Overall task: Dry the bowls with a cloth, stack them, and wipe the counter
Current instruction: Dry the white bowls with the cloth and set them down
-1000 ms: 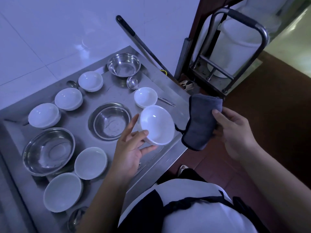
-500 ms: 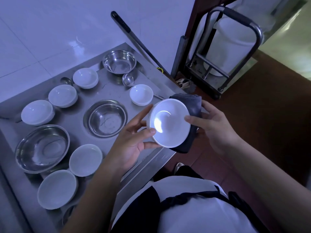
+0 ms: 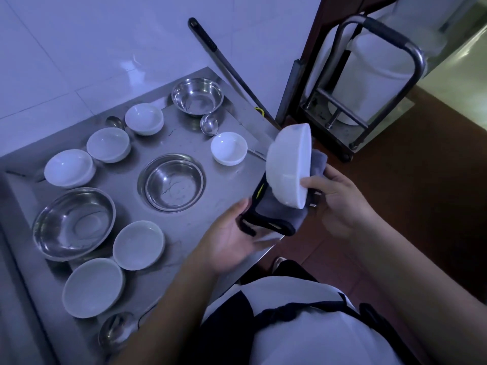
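White ceramic bowl (image 3: 287,164), tipped on edge, sits pinched with the folded grey cloth (image 3: 279,212) in the right hand (image 3: 340,204); left hand (image 3: 232,241) spread beneath. Beyond that grip, bench (image 3: 184,143) bowls lie unstacked: barely begun.

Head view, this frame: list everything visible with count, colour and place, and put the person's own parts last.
White bowl in hand: 1, white, tilted on edge off the counter's right end, against the cloth.
Cloth: 1, grey with dark trim, between the hands under that bowl.
White bowls on counter: 6, white, three along the back left, one back right, two front left.
Steel bowls: 3, silver, back, centre, left.
Ladles: 3 visible scoops, silver, two at back, one at front edge.
Counter: 1, steel, against a white tiled wall.
Trolley: 1, metal frame, carrying a white bucket, right background.
Long handle: 1, dark, leaning on the wall.
Left hand: palm up under the cloth.
Right hand: holding bowl and cloth.
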